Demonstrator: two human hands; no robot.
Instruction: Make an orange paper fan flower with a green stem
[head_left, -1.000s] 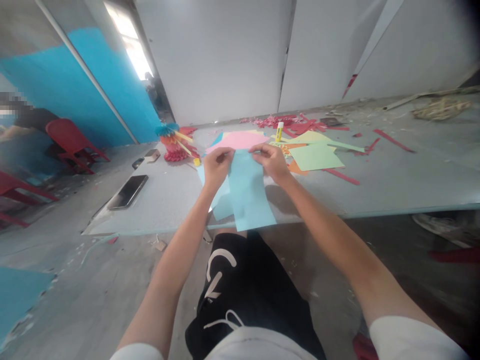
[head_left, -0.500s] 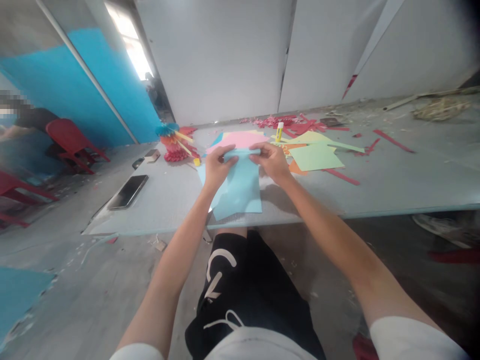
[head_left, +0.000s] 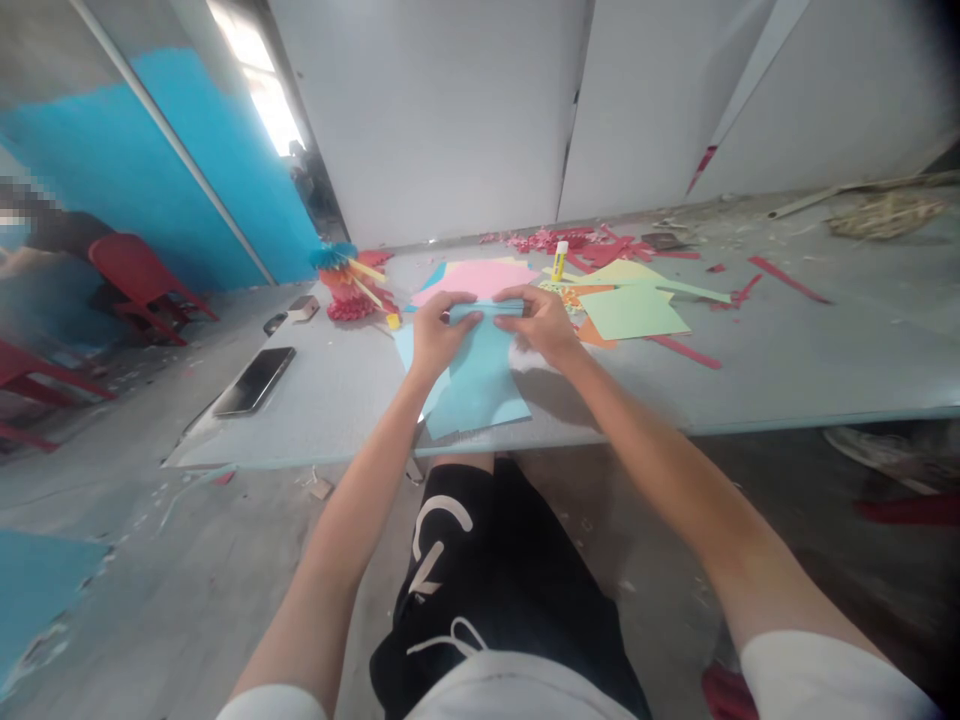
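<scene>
The left hand (head_left: pixel 441 335) and right hand (head_left: pixel 541 325) grip the blue paper (head_left: pixel 480 385) — just folded over, its top edge now pinched flat against the bench (head_left: pixel 322 420).

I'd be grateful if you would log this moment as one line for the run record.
left hand: pinching light blue paper | right hand: pinching same sheet | nearby: pink paper, glue stick

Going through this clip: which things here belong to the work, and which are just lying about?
In use: left hand, right hand, both holding blue paper.
Lying about: phone, glue stick, pink paper, green paper, red paper strips.
</scene>
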